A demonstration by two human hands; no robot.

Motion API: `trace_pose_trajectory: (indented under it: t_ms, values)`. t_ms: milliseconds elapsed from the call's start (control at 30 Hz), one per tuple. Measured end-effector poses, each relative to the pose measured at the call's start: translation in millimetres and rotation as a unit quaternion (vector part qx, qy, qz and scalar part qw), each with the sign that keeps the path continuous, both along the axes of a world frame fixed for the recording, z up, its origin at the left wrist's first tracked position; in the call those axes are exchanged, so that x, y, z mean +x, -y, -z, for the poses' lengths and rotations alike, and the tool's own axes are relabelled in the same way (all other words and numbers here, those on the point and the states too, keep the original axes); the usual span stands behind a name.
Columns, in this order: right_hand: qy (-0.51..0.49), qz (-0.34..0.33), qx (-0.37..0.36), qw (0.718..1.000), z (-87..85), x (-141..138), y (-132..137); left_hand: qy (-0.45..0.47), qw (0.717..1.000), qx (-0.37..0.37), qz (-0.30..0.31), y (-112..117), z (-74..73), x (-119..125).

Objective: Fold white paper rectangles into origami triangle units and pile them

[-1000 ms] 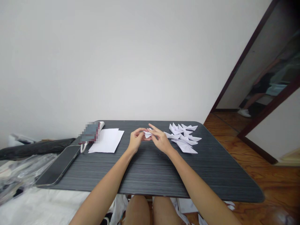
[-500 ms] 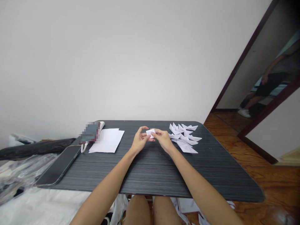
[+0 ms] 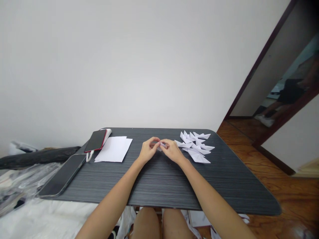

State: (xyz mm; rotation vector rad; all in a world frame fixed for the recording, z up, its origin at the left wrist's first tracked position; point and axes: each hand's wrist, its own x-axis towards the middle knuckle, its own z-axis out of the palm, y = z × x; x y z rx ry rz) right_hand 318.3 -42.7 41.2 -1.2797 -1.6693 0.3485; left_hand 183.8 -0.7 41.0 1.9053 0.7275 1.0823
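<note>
My left hand [image 3: 147, 151] and my right hand [image 3: 171, 150] meet over the middle of the dark table [image 3: 159, 186]. Both pinch one small folded white paper piece [image 3: 161, 144] between their fingertips; the fingers hide most of it. Just to the right of my right hand lies a pile of several folded white paper boats [image 3: 195, 146]. A flat stack of white paper sheets [image 3: 114, 149] lies to the left of my left hand.
A red-edged phone [image 3: 95, 140] lies at the table's back left corner, a larger dark phone [image 3: 62, 175] near the left edge with a white cable. A person stands beyond the doorway [image 3: 291, 93] at right. Wooden floor lies right of the table.
My hands have closed together around the small paper piece and dropped slightly toward the table; less of the paper shows. The person in the doorway has shifted to the right.
</note>
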Motion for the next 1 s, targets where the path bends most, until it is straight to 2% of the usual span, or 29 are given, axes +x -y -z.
trace_pose_trajectory:
  t_ms: [300, 500, 700, 767, 933, 1000]
  values:
    - [-0.094, -0.047, -0.053, 0.993, 0.7, -2.2, 2.9, -0.027, 0.998, 0.040, -0.027, 4.4, -3.6, -1.2]
    - [-0.178, -0.082, -0.108, 0.975, -0.1, 0.5, 0.7, -0.033, 0.998, 0.049, -0.028, 5.7, -7.6, -3.5]
    - [-0.211, -0.101, -0.097, 0.967, -5.2, 5.6, 0.2, -0.042, 0.995, 0.078, -0.035, 2.8, -8.6, -7.7]
    - [-0.210, -0.098, -0.091, 0.969, -7.1, 6.9, 0.5, -0.055, 0.995, 0.078, -0.018, 1.7, -9.2, -9.7]
    - [-0.198, -0.088, -0.075, 0.973, -11.1, 11.4, 1.6, -0.071, 0.993, 0.027, 0.085, 2.3, -12.0, -15.5]
    - [-0.194, -0.100, -0.064, 0.974, -12.4, 13.8, 2.2, -0.079, 0.992, 0.036, 0.095, 2.5, -12.2, -16.6]
